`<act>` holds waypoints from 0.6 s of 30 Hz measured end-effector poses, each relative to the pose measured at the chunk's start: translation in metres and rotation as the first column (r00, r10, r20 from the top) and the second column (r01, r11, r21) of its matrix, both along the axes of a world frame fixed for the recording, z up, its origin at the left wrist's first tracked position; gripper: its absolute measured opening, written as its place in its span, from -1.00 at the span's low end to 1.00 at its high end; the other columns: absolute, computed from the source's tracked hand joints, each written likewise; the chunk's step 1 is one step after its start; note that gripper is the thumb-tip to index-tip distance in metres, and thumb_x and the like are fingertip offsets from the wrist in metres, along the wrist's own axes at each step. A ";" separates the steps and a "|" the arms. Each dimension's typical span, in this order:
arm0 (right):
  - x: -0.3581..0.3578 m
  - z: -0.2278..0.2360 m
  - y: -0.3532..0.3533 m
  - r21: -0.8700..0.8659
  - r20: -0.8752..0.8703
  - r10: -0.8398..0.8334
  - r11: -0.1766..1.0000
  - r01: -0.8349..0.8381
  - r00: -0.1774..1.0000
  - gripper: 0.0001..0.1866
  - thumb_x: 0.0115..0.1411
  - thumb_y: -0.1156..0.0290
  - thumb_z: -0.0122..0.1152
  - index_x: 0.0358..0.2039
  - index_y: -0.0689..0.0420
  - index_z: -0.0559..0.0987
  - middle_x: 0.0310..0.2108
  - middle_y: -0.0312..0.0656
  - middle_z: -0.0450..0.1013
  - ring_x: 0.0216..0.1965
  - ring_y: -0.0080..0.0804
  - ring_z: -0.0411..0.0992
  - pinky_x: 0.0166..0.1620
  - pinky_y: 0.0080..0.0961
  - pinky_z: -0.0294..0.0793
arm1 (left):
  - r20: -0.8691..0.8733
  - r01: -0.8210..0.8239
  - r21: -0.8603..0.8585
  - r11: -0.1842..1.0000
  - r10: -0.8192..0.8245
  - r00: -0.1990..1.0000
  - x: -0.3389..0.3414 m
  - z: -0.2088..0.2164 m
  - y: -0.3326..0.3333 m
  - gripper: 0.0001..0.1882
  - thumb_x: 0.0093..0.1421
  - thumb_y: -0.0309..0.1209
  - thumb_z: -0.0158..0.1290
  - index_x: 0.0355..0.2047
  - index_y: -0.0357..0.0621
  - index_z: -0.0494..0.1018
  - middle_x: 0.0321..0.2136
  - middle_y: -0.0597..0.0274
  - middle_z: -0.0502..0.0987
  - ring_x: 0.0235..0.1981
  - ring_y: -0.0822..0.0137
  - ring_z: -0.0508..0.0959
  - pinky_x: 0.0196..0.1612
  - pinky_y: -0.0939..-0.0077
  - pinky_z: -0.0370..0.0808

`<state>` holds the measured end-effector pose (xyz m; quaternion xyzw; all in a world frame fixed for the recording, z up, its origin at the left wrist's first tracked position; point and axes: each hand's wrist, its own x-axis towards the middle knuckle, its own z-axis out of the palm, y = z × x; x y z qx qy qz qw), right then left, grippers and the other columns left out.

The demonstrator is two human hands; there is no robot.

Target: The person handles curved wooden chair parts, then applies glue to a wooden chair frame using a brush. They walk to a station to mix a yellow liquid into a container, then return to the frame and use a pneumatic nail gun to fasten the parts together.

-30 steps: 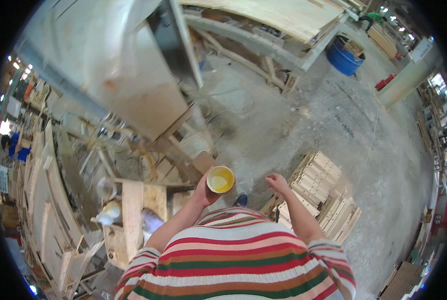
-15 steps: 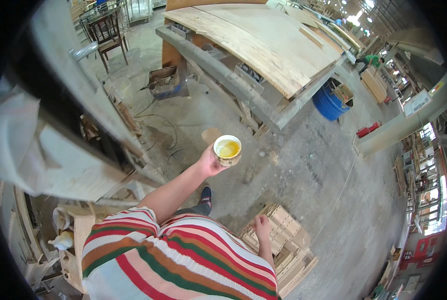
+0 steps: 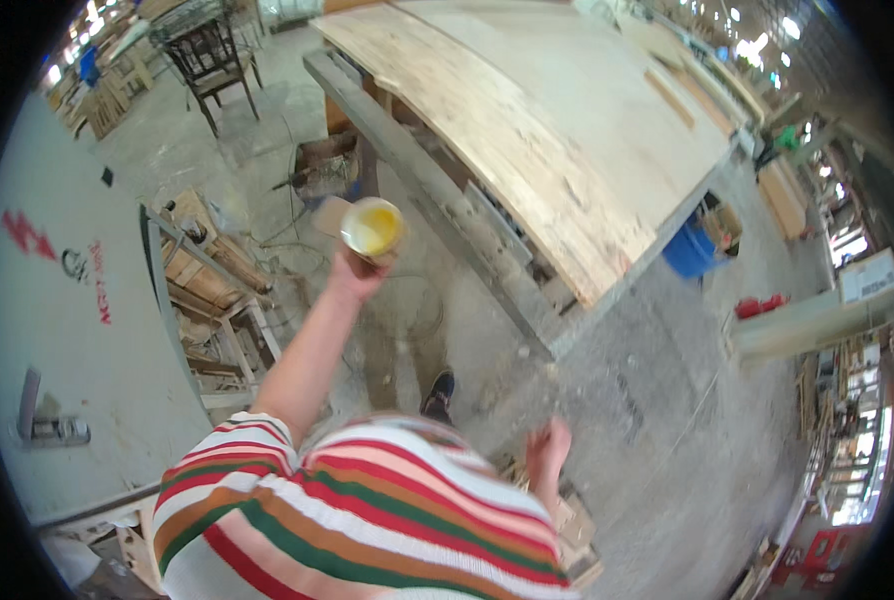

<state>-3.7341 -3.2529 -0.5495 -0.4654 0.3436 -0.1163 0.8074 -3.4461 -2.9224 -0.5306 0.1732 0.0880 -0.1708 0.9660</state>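
Observation:
My left hand (image 3: 364,279) is closed around a round cup (image 3: 394,251), raised out in front of me. Inside the cup, a yellow and whitish liquid (image 3: 372,230) shows. Beside the cup, on its left, a flat tan piece (image 3: 331,216) sticks out; what it is I cannot make out. At my right side hangs my right hand (image 3: 548,443), a little blurred, with its fingers curled in and nothing visible in them.
Ahead stands a large workbench with wooden boards (image 3: 557,190) on top. A blue drum (image 3: 695,246) is by its right corner, a bin (image 3: 329,168) by its left side. A grey metal door (image 3: 87,330) is at left, stacked wood pieces (image 3: 577,525) near my right.
The cup in my left hand has shifted left and up in view. The workbench looks closer, and the grey door has come into sight on the left. My foot has moved forward.

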 end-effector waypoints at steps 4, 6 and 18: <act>0.190 0.080 0.004 0.644 0.745 -0.135 0.403 -0.650 0.654 -0.52 0.34 0.09 -0.36 -0.72 -0.02 0.14 -0.79 -0.44 -0.10 -0.77 -0.63 -0.17 -0.66 -0.63 -0.17 | -0.357 -0.392 0.225 0.892 0.450 0.819 0.020 0.002 0.044 -0.54 0.13 -0.08 -0.11 -0.01 0.03 0.35 0.00 0.19 0.37 0.02 0.19 0.37 -0.01 0.23 0.35; 0.270 0.119 0.022 0.555 0.829 -0.202 0.183 -0.811 0.522 -0.54 0.34 0.10 -0.34 -0.70 -0.01 0.14 -0.79 -0.46 -0.10 -0.79 -0.65 -0.17 -0.69 -0.64 -0.20 | -0.289 -0.459 0.323 0.828 0.548 0.785 0.017 0.002 0.071 -0.50 0.11 -0.04 -0.13 0.02 0.04 0.34 0.05 0.20 0.34 0.05 0.19 0.34 0.07 0.18 0.24; 0.538 0.171 0.218 0.396 0.811 -0.239 -0.446 -0.802 0.534 -0.60 0.29 0.24 -0.22 -0.71 -0.04 0.11 -0.81 -0.48 -0.06 -0.82 -0.70 -0.13 -0.71 -0.67 -0.19 | -0.229 -0.682 0.226 0.696 0.718 0.657 0.043 -0.032 0.208 -0.61 0.21 -0.14 -0.19 -0.05 -0.04 0.39 -0.07 0.26 0.46 -0.05 0.24 0.45 -0.02 0.30 0.42</act>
